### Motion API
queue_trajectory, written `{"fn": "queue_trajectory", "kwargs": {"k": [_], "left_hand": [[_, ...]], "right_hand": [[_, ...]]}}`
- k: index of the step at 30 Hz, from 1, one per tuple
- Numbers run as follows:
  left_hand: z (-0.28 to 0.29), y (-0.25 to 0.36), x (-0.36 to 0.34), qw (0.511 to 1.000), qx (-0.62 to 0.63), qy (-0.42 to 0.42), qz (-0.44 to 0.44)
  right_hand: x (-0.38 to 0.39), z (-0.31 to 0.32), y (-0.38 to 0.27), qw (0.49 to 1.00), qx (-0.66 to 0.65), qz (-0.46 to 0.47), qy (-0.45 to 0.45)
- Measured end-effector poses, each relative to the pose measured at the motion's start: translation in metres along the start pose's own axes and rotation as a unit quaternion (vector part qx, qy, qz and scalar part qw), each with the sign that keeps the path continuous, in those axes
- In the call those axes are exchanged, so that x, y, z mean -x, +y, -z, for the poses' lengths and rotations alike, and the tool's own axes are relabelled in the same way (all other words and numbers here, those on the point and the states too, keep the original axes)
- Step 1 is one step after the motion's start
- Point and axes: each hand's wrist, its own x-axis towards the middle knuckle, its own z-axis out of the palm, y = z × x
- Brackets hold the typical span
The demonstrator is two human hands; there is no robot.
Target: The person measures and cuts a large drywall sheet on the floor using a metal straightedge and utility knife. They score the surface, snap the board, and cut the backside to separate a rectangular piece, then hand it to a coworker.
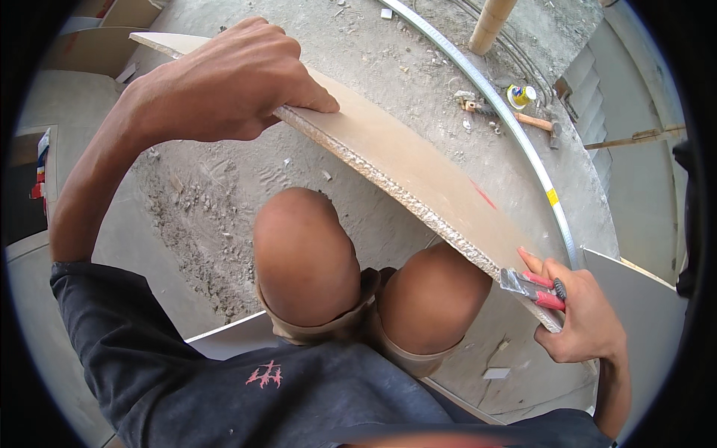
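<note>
Head: metal strip [535,153] between board [418,160] and tub [519,95].

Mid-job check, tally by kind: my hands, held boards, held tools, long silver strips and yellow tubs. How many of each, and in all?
Left hand and right hand: 2
Held board: 1
Held red-and-grey tool: 1
Long silver strip: 1
Yellow tub: 1
Total: 6
</note>
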Motion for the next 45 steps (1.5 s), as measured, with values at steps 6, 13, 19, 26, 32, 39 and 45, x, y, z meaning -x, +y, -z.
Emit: {"fn": "queue_trajectory", "kwargs": {"k": [6, 13, 19, 26, 32, 39, 45], "left_hand": [[-0.01, 0.006, 0.012, 1.0, 0.02, 0.014, -0.009], [-0.009, 0.006, 0.013, 1.0, 0.003, 0.012, -0.006], [-0.012, 0.005, 0.005, 0.994, 0.055, -0.093, 0.036], [-0.022, 0.0, -0.009, 0.985, 0.091, -0.141, 0.049], [-0.009, -0.009, -0.012, 0.994, 0.077, -0.066, 0.05], [-0.001, -0.021, -0.04, 0.989, 0.103, 0.085, 0.056], [0.012, -0.01, -0.067, 0.974, 0.148, 0.084, 0.15]], "right_hand": [[-0.001, -0.005, 0.012, 0.996, 0.026, 0.083, -0.028], [-0.17, 0.045, -0.021, 0.909, -0.182, 0.152, 0.342], [-0.259, -0.076, -0.008, 0.936, -0.141, 0.133, 0.293], [-0.259, -0.002, 0.014, 0.934, -0.139, 0.122, 0.306], [-0.176, 0.02, 0.049, 0.978, -0.165, -0.066, 0.114], [-0.152, 0.037, -0.009, 0.994, -0.095, -0.032, 0.052], [-0.183, 0.04, -0.052, 0.976, -0.094, -0.071, 0.181]]}}
